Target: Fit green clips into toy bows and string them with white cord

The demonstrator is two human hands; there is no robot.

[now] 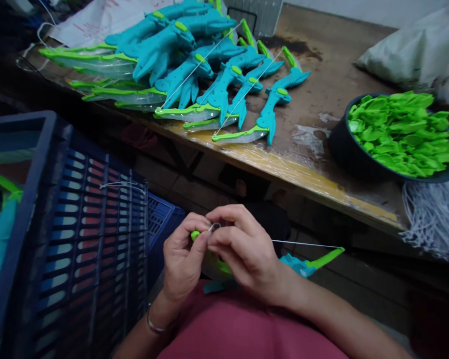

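A teal and green toy bow (297, 264) lies across my lap, largely covered by my hands. My left hand (185, 254) is closed on one green tip of it. With fingers pinched, my right hand (243, 249) grips a small loop of white string (215, 227) right at that tip. From behind the right hand the string runs taut to the bow's other green tip on the right. Whether the loop sits around the near tip I cannot tell.
More toy bows (217, 89) are piled on the table (329, 199), beside a dark basin (353, 154) of green plastic pieces (404, 132). A bundle of white strings (432, 219) hangs at the table's edge. At left stands a blue crate (56, 124) with bow parts inside.
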